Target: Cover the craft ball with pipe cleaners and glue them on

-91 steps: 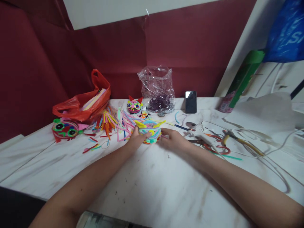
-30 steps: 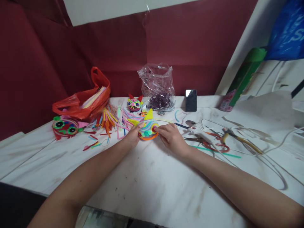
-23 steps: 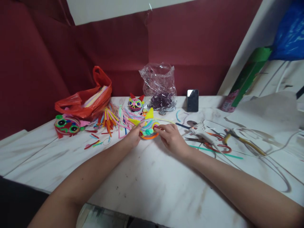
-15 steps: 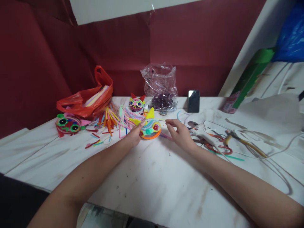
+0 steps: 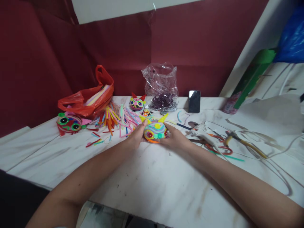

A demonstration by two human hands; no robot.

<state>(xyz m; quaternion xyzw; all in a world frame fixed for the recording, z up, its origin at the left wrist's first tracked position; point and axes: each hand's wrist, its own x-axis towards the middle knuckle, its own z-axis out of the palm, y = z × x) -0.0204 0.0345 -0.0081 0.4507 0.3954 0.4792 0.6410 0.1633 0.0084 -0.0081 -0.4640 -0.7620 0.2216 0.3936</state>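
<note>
Between my two hands is a pipe-cleaner animal head [image 5: 155, 130] with yellow pointed ears, red eyes, a turquoise nose and an orange lower edge. Its face is turned toward me. My left hand [image 5: 138, 135] is closed on its left side, thumb up near the ear. From the other side my right hand [image 5: 174, 136] grips it, with most of the fingers hidden behind it. Loose pipe cleaners [image 5: 127, 119] lie just beyond my left hand. To the right of my right hand is a white glue gun [image 5: 209, 137].
Two more animal heads, one green-eared [image 5: 70, 123] and one red-eared [image 5: 137, 103], sit at the left and back. A red plastic bag [image 5: 95, 101], a clear bag [image 5: 163, 90] and a phone [image 5: 194, 101] stand behind. Pliers [image 5: 249, 145], scissors [image 5: 222, 149] and cords lie right.
My right hand has moved left and taken hold of the animal head's right side. The head has turned from tilted to facing me, and its ears now stand apart at the top.
</note>
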